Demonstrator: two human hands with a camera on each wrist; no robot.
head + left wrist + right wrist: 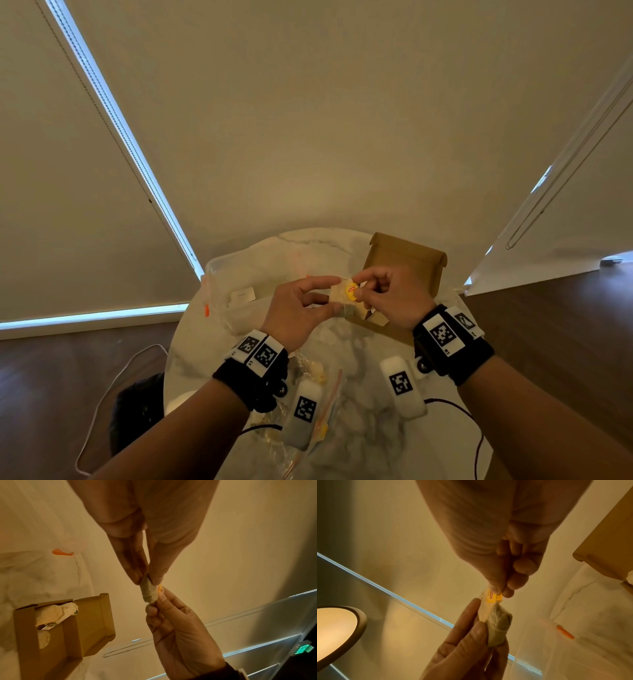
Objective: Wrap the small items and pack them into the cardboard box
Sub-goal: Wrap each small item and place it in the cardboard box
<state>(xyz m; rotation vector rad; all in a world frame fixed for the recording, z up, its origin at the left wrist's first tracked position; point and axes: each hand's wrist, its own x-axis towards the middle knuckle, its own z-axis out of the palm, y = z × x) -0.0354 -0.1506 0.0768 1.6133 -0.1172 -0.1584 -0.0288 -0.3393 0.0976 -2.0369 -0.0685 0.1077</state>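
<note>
I hold a folded tea bag (337,295) above the table, in front of the open cardboard box (404,260). My left hand (334,294) pinches the bag (148,593) between thumb and fingers. My right hand (359,291) pinches its yellow tag (352,294) at the bag's right end. The right wrist view shows the tag (493,597) under my right fingertips (508,593), with the bag (499,627) gripped below by my left hand (477,616). Two white wrapped bundles (56,614) lie inside the box (92,622).
The round marble table (359,346) carries clear zip bags with an orange slider (206,310) at the left. Another clear bag with small items (310,373) lies near me. A dark object (137,411) and a white cable sit on the wooden floor at left.
</note>
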